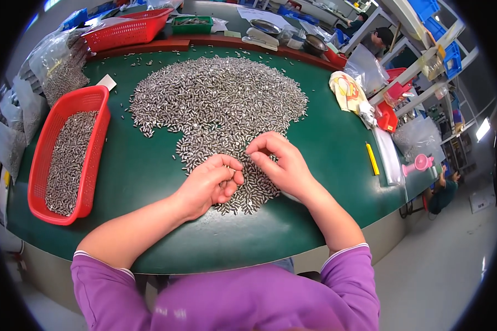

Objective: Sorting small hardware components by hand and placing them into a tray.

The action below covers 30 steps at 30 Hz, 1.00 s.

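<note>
A wide heap of small silvery metal pins [221,94] spreads over the green tabletop [143,182], narrowing toward me. Over its near part my left hand [212,185] is closed, fingers curled and thumb against the index finger; what lies inside is hidden. My right hand [281,165] hovers just to the right, thumb and index fingertip brought together in a pinch beside the left fingertips. Anything between those tips is too small to name. To my left stands a red plastic basket [99,105] holding many of the same metal pins.
Clear bags of metal parts [61,66] crowd the left edge. Another red basket [127,30] and a green tray [192,25] stand at the back. On the right lie a yellow marker [372,159], a pink stand [419,164] and a patterned cloth [347,92]. Other people sit farther off.
</note>
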{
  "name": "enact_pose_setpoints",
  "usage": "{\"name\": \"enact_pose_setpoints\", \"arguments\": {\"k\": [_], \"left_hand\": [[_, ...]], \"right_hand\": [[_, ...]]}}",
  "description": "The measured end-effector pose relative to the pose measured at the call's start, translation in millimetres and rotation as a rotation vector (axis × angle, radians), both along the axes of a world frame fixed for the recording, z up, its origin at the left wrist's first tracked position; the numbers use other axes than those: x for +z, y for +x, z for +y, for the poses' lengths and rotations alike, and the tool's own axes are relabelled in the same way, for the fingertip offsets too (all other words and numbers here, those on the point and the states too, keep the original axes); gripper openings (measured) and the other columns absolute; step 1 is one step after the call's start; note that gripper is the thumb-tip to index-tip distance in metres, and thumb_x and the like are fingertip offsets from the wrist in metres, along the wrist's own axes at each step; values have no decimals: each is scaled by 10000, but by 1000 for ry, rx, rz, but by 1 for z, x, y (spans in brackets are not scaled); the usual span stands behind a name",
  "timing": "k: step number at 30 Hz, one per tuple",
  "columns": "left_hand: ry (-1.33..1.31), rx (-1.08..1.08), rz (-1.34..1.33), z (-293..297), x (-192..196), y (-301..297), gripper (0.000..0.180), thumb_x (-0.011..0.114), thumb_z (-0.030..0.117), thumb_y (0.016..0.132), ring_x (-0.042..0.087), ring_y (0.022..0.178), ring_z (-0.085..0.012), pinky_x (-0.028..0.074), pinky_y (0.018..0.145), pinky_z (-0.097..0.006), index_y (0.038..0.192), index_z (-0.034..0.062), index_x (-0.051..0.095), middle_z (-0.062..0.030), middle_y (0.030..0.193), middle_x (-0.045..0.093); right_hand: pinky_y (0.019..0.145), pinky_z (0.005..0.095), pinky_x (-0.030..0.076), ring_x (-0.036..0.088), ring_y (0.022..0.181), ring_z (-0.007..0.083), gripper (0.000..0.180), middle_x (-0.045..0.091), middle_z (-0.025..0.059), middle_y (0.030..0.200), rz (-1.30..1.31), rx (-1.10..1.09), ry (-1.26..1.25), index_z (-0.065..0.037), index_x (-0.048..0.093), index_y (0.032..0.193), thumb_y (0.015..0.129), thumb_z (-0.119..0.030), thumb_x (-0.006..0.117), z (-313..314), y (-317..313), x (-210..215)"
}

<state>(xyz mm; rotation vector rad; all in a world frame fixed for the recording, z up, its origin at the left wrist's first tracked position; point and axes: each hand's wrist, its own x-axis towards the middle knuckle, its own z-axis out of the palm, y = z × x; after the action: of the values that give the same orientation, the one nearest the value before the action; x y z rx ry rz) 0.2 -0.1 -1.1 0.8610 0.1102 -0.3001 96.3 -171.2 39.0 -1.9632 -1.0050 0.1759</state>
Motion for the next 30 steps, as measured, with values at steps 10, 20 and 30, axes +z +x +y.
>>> {"name": "enact_pose_setpoints", "arguments": {"k": [10, 20, 30], "left_hand": [[87, -20, -5, -1, -5, 1, 128, 492, 166, 960, 459, 585, -62, 357, 448, -191, 1019, 54, 470, -50, 840, 555], [7, -35, 35, 0, 1, 1, 163, 439, 199, 971, 445, 571, -78, 341, 445, -199, 1006, 52, 500, -50, 828, 549], [34, -20, -30, 0, -4, 1, 163, 528, 158, 940, 472, 589, -53, 370, 444, -186, 1062, 59, 486, -32, 840, 559]], "right_hand": [[810, 364, 463, 567, 909, 251, 217, 598, 70, 917, -291, 104, -8, -81, 668, 1013, 795, -84, 656, 2, -2, -14], [762, 377, 462, 582, 860, 262, 82, 618, 62, 873, -461, 36, -249, -80, 641, 848, 784, -128, 658, 2, 8, -28], [827, 321, 460, 561, 950, 182, 75, 597, 54, 949, -9, 145, 118, -63, 667, 905, 836, -57, 638, 3, -7, -13]]}}
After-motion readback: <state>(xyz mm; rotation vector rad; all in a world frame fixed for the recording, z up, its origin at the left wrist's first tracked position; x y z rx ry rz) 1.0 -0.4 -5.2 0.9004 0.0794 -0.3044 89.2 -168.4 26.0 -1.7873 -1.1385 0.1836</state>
